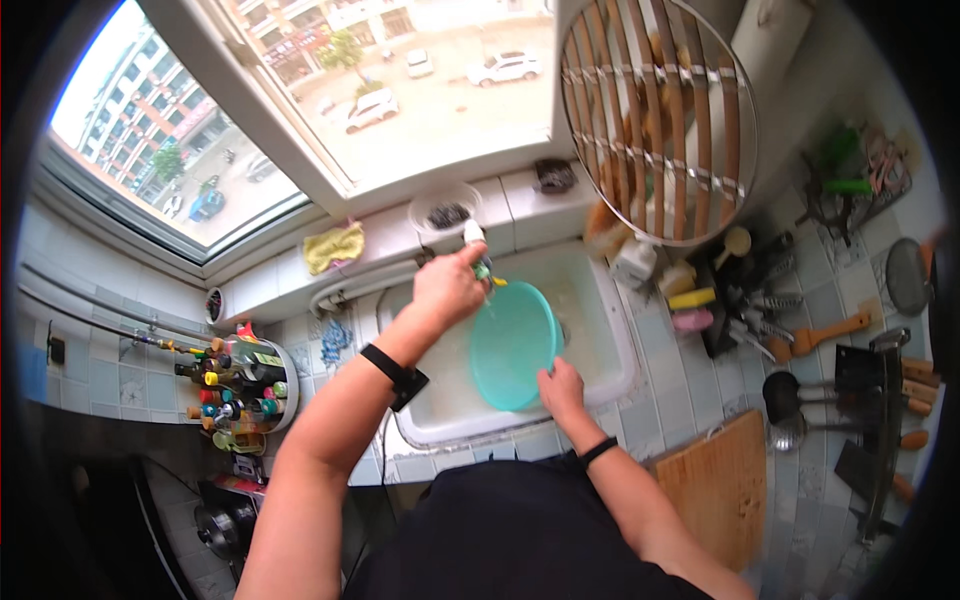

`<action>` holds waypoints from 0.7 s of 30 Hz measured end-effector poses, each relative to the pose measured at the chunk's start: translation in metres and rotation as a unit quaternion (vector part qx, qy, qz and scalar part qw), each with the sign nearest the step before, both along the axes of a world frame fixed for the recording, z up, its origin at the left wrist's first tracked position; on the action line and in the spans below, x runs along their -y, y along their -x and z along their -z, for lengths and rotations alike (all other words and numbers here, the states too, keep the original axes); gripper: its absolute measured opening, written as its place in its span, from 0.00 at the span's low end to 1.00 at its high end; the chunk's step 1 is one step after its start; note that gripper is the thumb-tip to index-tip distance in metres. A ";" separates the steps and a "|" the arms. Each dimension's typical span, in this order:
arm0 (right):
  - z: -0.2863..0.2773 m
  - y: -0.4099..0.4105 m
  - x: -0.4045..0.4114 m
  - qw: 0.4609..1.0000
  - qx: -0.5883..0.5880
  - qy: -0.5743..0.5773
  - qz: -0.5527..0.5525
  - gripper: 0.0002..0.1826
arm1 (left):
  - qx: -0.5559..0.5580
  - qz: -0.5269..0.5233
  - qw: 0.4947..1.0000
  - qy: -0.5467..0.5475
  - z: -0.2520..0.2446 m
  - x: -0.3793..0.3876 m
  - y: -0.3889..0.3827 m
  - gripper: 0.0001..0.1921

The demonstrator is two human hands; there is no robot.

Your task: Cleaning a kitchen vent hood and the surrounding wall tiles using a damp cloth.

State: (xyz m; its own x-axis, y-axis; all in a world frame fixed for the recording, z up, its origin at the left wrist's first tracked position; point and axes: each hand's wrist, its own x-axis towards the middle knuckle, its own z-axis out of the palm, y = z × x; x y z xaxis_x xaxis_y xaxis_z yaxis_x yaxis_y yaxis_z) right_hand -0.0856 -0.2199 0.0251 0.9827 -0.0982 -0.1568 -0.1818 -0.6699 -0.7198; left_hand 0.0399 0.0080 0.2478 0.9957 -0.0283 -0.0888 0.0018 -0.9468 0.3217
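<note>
A turquoise plastic basin is tilted inside a white sink. My right hand grips its rim on the near right side. Above the basin's far rim, my left hand is closed around a small object with a white end. Green and yellow parts of this object show below my fingers, pointing towards the basin. My hand hides most of it, so I cannot tell whether it is a bottle or a tap fitting.
On the tiled ledge lie a yellow cloth and a white bowl with dark contents. Bottles crowd a rack at left. A round slatted rack leans at the upper right. Nearer me stands a wooden cutting board, beside hanging utensils.
</note>
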 end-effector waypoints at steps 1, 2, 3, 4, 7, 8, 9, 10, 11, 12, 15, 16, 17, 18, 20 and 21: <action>-0.009 0.000 0.002 1.000 0.011 0.024 -0.008 0.11 | -0.014 -0.008 1.000 -0.002 0.000 -0.001 0.000 0.27; -0.018 0.000 0.004 0.998 0.034 0.054 -0.016 0.11 | -0.015 -0.008 1.000 0.004 0.001 -0.001 0.000 0.28; -0.027 0.000 0.006 0.998 0.047 0.047 -0.021 0.11 | -0.020 -0.009 1.000 0.007 0.002 -0.002 0.001 0.32; -0.036 0.001 0.007 0.996 0.041 0.073 -0.043 0.09 | -0.015 -0.016 1.000 0.011 0.004 -0.002 0.004 0.35; -0.053 0.007 0.008 0.986 0.071 0.125 -0.083 0.08 | -0.005 -0.059 0.996 0.062 0.017 -0.010 0.021 0.42; -0.056 0.010 0.008 0.980 0.096 0.149 -0.095 0.07 | 0.016 -0.064 0.995 0.073 0.025 -0.017 0.032 0.42; -0.057 0.013 0.009 0.979 0.101 0.150 -0.098 0.07 | 0.015 -0.066 0.994 0.087 0.035 -0.026 0.044 0.43; -0.057 0.017 0.009 0.975 0.106 0.158 -0.112 0.07 | 0.011 -0.074 0.991 0.106 0.047 -0.035 0.057 0.37; -0.056 0.019 0.011 0.972 0.100 0.166 -0.129 0.06 | -0.012 -0.067 0.990 0.120 0.062 -0.046 0.071 0.32; -0.055 0.022 0.013 0.971 0.114 0.168 -0.127 0.06 | 0.000 -0.048 0.991 0.122 0.079 -0.058 0.085 0.27; -0.049 0.023 0.022 0.970 0.120 0.162 -0.133 0.06 | -0.062 -0.059 0.991 0.107 0.130 -0.095 0.131 0.20; -0.048 0.022 0.026 0.971 0.118 0.168 -0.122 0.06 | -0.101 -0.060 0.990 0.076 0.145 -0.107 0.146 0.23; -0.046 0.021 0.028 0.971 0.107 0.185 -0.107 0.06 | -0.108 -0.057 0.989 0.083 0.158 -0.119 0.162 0.23; -0.046 0.019 0.031 0.971 0.119 0.173 -0.116 0.06 | -0.121 -0.040 0.991 0.050 0.169 -0.128 0.177 0.24; -0.045 0.016 0.034 0.971 0.120 0.190 -0.082 0.04 | -0.123 -0.069 0.987 0.075 0.187 -0.140 0.204 0.24; -0.044 0.015 0.034 0.969 0.138 0.186 -0.088 0.04 | -0.142 -0.082 0.984 0.063 0.193 -0.144 0.217 0.25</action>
State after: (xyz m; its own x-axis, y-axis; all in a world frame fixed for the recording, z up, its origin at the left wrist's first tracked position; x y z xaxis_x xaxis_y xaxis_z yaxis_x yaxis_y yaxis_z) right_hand -0.1008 -0.2543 0.0692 0.9890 0.0750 0.1278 0.1232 -0.8954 -0.4280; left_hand -0.1770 0.1519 0.0544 0.9231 0.1023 -0.3707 0.2583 -0.8791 0.4005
